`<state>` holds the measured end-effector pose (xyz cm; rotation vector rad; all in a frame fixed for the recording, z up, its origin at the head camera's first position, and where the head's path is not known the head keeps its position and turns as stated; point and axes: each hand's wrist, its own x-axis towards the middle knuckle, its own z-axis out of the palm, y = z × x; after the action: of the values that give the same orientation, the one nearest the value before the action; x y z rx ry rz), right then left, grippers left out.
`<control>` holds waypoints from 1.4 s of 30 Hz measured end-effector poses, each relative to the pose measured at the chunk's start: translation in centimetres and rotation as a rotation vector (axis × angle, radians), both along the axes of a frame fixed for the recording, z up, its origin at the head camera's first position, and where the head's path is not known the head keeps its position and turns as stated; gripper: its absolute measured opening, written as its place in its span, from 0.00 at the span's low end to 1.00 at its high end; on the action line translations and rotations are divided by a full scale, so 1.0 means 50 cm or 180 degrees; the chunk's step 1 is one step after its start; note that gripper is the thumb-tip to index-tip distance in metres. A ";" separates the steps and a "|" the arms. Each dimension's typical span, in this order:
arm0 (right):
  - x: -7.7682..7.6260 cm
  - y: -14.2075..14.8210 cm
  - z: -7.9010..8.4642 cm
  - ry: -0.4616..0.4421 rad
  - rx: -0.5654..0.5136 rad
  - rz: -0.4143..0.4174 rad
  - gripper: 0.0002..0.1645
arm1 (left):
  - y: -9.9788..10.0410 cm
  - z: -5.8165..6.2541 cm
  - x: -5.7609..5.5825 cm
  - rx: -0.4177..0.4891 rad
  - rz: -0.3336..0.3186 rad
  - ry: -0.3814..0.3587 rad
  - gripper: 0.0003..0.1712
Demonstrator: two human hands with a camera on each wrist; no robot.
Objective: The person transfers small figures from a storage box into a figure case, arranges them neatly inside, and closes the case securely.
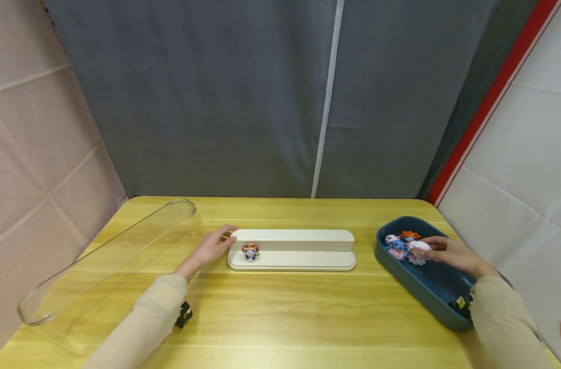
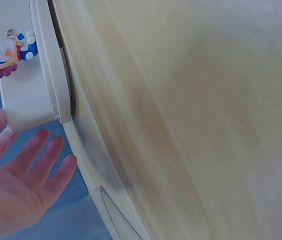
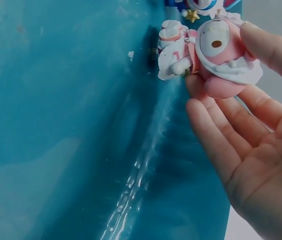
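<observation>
Over the blue tray [image 1: 414, 293], my right hand [image 1: 456, 254] pinches a pink-and-white figurine [image 3: 223, 55] between thumb and fingers. Its pink rounded head and white ruffled dress show in the right wrist view. Beside it in the tray lie other small figurines, one blue [image 1: 395, 245] and one with an orange mane [image 1: 410, 235]. My left hand [image 1: 212, 247] is at the left end of a white stepped stand [image 1: 299, 260], fingers spread, thumb and forefinger right at its corner. A small figurine with a brown-red mane [image 1: 250, 251] stands on the stand's lower step, near that end.
A long clear plastic cover [image 1: 109, 259] lies slantwise on the wooden table [image 1: 308, 312] at the left, by my left forearm. Grey curtain [image 1: 206, 102] hangs behind the table. Pale cloth walls flank both sides. My right sleeve [image 1: 506, 318] overlaps the tray's near end.
</observation>
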<state>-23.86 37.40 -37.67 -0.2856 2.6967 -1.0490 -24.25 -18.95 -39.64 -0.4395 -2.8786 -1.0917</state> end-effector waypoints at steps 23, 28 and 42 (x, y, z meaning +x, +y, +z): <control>0.027 0.001 0.064 0.0420 0.0140 -0.0184 0.33 | -0.001 0.000 0.000 -0.0010 -0.0007 0.0006 0.19; 0.032 -0.006 0.081 0.0565 0.0158 -0.0173 0.31 | -0.002 -0.002 -0.002 0.0005 -0.0004 -0.0022 0.19; 0.045 -0.066 0.137 0.0686 0.0261 -0.0106 0.33 | -0.003 -0.003 -0.001 0.0061 -0.0042 -0.0038 0.20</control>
<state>-21.60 34.09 -30.82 -0.3590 2.9367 -0.9635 -24.29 -19.10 -39.78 -0.4532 -2.8769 -1.1268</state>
